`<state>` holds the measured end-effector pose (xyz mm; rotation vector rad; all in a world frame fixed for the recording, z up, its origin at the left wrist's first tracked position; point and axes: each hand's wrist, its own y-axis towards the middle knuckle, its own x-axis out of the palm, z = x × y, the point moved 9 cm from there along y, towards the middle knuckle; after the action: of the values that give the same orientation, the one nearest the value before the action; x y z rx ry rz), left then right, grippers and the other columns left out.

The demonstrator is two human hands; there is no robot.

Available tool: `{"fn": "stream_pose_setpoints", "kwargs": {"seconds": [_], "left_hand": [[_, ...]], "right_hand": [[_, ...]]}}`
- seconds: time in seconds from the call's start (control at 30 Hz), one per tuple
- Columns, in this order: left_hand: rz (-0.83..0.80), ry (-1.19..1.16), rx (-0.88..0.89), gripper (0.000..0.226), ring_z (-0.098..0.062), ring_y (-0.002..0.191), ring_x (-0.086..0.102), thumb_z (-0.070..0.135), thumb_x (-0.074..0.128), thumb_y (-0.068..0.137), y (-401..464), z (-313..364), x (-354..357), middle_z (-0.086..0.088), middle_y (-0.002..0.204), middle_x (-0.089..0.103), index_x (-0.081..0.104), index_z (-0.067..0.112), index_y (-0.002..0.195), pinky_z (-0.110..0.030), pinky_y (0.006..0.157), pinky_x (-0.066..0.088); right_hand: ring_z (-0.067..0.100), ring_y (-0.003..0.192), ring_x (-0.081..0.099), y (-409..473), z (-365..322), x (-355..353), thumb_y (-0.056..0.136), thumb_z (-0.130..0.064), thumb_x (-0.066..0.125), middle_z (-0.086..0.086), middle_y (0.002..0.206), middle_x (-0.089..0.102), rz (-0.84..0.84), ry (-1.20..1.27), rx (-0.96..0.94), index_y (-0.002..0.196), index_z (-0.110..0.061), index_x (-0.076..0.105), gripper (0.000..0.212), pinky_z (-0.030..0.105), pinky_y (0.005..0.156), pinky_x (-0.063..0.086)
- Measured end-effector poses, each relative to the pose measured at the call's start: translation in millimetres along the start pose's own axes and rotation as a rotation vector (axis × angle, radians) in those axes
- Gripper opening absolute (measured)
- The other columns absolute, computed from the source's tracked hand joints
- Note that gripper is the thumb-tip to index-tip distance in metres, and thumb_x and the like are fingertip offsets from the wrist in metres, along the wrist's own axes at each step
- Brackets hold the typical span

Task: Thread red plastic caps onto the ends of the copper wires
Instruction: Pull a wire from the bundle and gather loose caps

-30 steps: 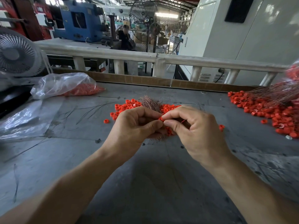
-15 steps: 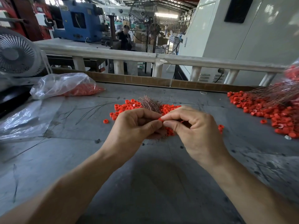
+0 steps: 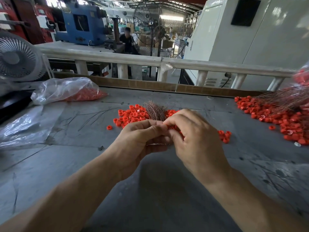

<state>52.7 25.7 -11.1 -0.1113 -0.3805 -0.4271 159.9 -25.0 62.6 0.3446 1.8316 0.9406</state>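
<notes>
Change: since the earlier frames both hands have been drawn closer together, the right fingertips now tucked against the left thumb, so that the red cap seen between them before is almost hidden.
Left hand (image 3: 142, 136): its grip is clamped on a bundle of copper wires (image 3: 154, 112), held upright so the ends fan out above the knuckles, presumably to keep single ends within reach.
Right hand (image 3: 192, 131): fingers are curled in a pinch at the wire ends; a sliver of red shows at the fingertips, judged to be one cap being threaded on, though the cap itself cannot be made out clearly.
Loose caps (image 3: 132, 115): one heap is kept just beyond the hands on the table (image 3: 167, 181), likely as stock within reach; too many to count.
Second heap (image 3: 270, 113): one, well apart at the right, with long wires (image 3: 284, 99) lying across it, possibly finished work.
Bags: one plastic bag (image 3: 66, 90) holding more caps at the left; one flat bag (image 3: 25, 124) nearer.
Strays: one single cap (image 3: 109, 127) lies apart on the left; a few sit beside the right wrist.
</notes>
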Motion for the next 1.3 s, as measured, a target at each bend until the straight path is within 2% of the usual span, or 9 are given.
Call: {"fn": "stream_pose_setpoints", "kwargs": {"seconds": [0.17, 0.23, 0.37, 0.47, 0.6, 0.77, 0.87, 1.03, 1.3], "left_hand": [[-0.035, 0.025, -0.016, 0.036, -0.023, 0.089, 0.068, 0.020, 0.064, 0.090, -1, 0, 1, -0.019, 0.102, 0.071, 0.066, -0.009, 0.112, -0.031, 0.077, 0.058], [-0.028, 0.048, -0.007, 0.043, -0.024, 0.088, 0.068, 0.026, 0.067, 0.086, -1, 2, 0, -0.019, 0.102, 0.072, 0.066, -0.009, 0.111, -0.030, 0.075, 0.058], [0.006, 0.073, 0.006, 0.045, -0.022, 0.083, 0.069, 0.031, 0.068, 0.080, 0, 4, -2, -0.017, 0.100, 0.072, 0.069, -0.004, 0.107, -0.030, 0.071, 0.058], [0.010, 0.082, 0.009, 0.041, -0.022, 0.082, 0.069, 0.029, 0.066, 0.085, 0, 3, -3, -0.017, 0.100, 0.072, 0.069, -0.005, 0.107, -0.029, 0.071, 0.059], [0.007, 0.087, 0.015, 0.038, -0.023, 0.084, 0.069, 0.027, 0.065, 0.088, 0, 5, -4, -0.016, 0.098, 0.072, 0.068, -0.006, 0.106, -0.030, 0.071, 0.058], [0.024, 0.111, 0.041, 0.026, -0.029, 0.088, 0.066, 0.023, 0.064, 0.091, -1, 6, -4, -0.018, 0.096, 0.070, 0.072, 0.000, 0.100, -0.034, 0.075, 0.056], [0.073, 0.111, 0.072, 0.030, -0.028, 0.084, 0.064, 0.022, 0.068, 0.085, -1, 8, -8, -0.020, 0.093, 0.069, 0.073, -0.001, 0.105, -0.034, 0.073, 0.056], [0.103, 0.124, 0.111, 0.022, -0.019, 0.074, 0.065, 0.021, 0.074, 0.073, 0, 12, -12, -0.012, 0.084, 0.072, 0.078, 0.011, 0.092, -0.027, 0.065, 0.058], [0.114, 0.087, 0.120, 0.022, -0.014, 0.071, 0.065, 0.023, 0.075, 0.078, 2, 14, -17, -0.009, 0.088, 0.072, 0.077, 0.010, 0.095, -0.026, 0.061, 0.056]], "right_hand": [[0.016, 0.086, 0.061, 1, 6, -5, 0.089, -0.020, 0.073, -0.007, 0.087, 0.065, 0.041, 0.055, 0.021, 0.088, -0.016, 0.072, 0.004, 0.033, 0.075, 0.051], [0.017, 0.083, 0.059, 2, 6, -8, 0.090, -0.019, 0.070, -0.006, 0.085, 0.064, 0.066, 0.053, 0.002, 0.085, -0.014, 0.071, 0.006, 0.034, 0.075, 0.050], [0.019, 0.083, 0.058, 3, 7, -13, 0.086, -0.012, 0.077, -0.005, 0.084, 0.065, 0.099, 0.060, -0.025, 0.085, -0.013, 0.071, 0.006, 0.037, 0.078, 0.048], [0.015, 0.087, 0.058, 4, 12, -11, 0.087, -0.015, 0.080, -0.005, 0.091, 0.063, 0.088, 0.149, -0.001, 0.092, -0.015, 0.076, 0.007, 0.033, 0.076, 0.050], [0.006, 0.076, 0.056, 3, 16, -9, 0.090, -0.023, 0.077, -0.010, 0.085, 0.059, 0.044, 0.191, 0.021, 0.100, -0.021, 0.075, 0.010, 0.028, 0.066, 0.051], [0.010, 0.079, 0.062, 3, 11, -8, 0.092, -0.020, 0.075, -0.009, 0.086, 0.066, 0.019, 0.205, -0.002, 0.100, -0.020, 0.072, 0.009, 0.033, 0.070, 0.054], [0.012, 0.079, 0.063, 3, 10, -3, 0.089, -0.019, 0.077, -0.007, 0.086, 0.066, -0.001, 0.245, 0.003, 0.099, -0.017, 0.072, 0.012, 0.035, 0.070, 0.055], [0.009, 0.085, 0.067, 2, 15, 2, 0.085, -0.021, 0.082, -0.009, 0.090, 0.069, -0.029, 0.343, 0.035, 0.098, -0.015, 0.074, 0.017, 0.031, 0.074, 0.056], [0.001, 0.095, 0.069, 1, 17, 7, 0.090, -0.010, 0.077, -0.014, 0.100, 0.073, -0.043, 0.400, 0.062, 0.108, -0.017, 0.074, 0.020, 0.021, 0.082, 0.057]]}}
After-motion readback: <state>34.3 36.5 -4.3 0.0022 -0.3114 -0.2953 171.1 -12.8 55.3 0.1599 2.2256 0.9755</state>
